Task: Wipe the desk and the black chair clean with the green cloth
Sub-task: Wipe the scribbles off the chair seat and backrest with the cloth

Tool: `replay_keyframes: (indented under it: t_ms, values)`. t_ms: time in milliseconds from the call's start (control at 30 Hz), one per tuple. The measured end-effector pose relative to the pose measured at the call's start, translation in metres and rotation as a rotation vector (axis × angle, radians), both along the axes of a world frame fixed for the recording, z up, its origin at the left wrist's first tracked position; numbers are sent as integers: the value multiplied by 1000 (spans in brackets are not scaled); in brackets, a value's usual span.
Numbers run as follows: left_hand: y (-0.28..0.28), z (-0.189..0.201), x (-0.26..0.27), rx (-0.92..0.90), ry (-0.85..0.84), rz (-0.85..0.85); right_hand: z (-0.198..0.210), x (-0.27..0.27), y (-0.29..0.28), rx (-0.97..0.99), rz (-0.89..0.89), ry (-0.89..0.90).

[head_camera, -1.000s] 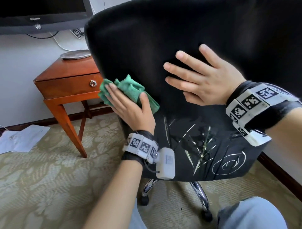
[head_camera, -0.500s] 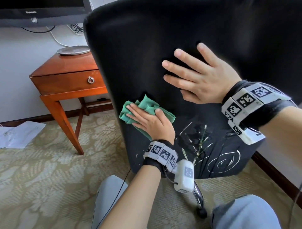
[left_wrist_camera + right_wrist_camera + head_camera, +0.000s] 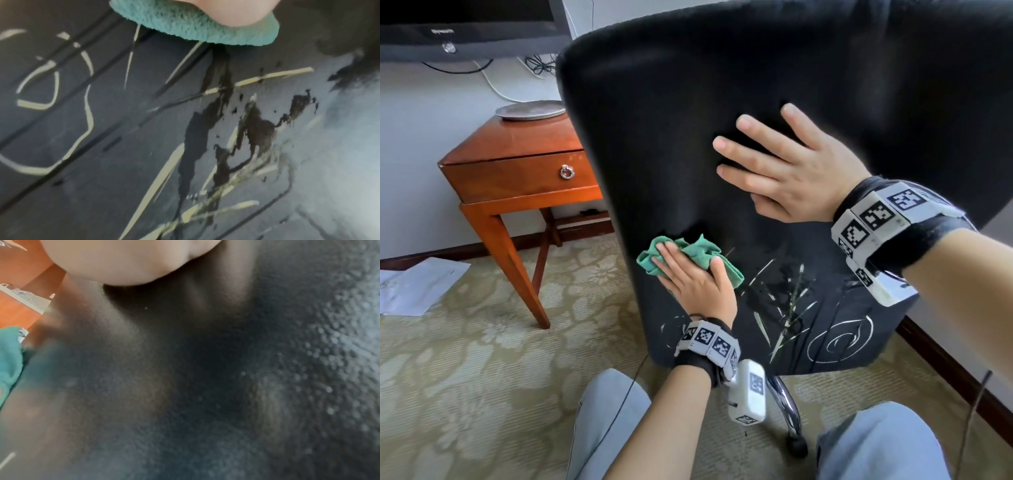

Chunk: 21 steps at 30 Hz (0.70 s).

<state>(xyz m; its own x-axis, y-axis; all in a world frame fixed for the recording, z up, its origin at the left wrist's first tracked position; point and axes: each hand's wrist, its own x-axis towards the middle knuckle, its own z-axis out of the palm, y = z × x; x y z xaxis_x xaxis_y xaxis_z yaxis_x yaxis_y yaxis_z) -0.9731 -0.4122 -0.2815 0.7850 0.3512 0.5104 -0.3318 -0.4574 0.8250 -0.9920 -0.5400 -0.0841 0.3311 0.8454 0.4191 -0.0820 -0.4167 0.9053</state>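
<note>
The black chair [image 3: 688, 102] fills the upper middle of the head view, its back turned to me. Pale scratch marks and dark stains [image 3: 791, 301] cover its lower part. My left hand [image 3: 688, 274] presses the crumpled green cloth [image 3: 698, 248] flat against the chair back near its left edge, fingers straight over the cloth. In the left wrist view the green cloth [image 3: 195, 27] sits under my palm, just above the scratched surface [image 3: 226, 121]. My right hand [image 3: 784, 168] lies flat on the chair back higher up, fingers spread, holding nothing. The right wrist view shows the black chair [image 3: 205, 386] close up.
A wooden side table [image 3: 517, 164] with a drawer and a metal plate [image 3: 530, 110] stands left of the chair. Papers [image 3: 414, 287] lie on the patterned carpet at the far left. A screen [image 3: 465, 27] hangs above. The chair's chrome legs [image 3: 787, 404] and my knees are below.
My left hand has slid the green cloth down and to the right along the chair back, from its left edge toward the scratched area. The right hand has stayed flat in place.
</note>
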Motion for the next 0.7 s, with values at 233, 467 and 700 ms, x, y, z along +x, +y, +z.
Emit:
replay_keyframes:
  t_ms: [233,467,700]
  values:
    - [41,89,27,-220,-143,96,-1,4,5,-7,20,25]
    - [26,41,19,-103,-65,102,-4,3,6,-20,36,12]
    - [25,-16,6,-289,274,48,-1,2,6,-22,11,-15]
